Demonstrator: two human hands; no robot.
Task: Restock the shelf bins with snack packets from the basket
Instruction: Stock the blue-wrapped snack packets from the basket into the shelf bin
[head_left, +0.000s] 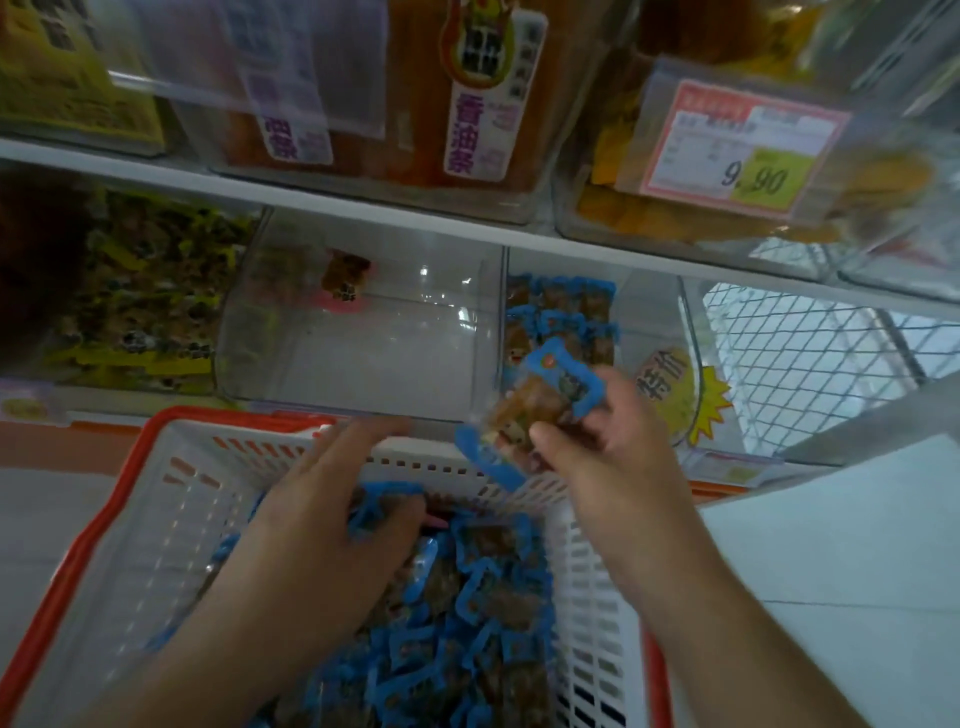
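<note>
Blue-edged clear snack packets (467, 613) fill the white slotted plastic basket with red rim (171, 499). The left hand (332, 514) grips some at the pile's 12 o'clock; the right hand (597, 447) pinches several more (540, 410) above the rim, at 6 o'clock of the clear plastic shelf bin (649, 317)

Blue-edged pkts (488, 613) heaped in white basket (156, 519).
</note>
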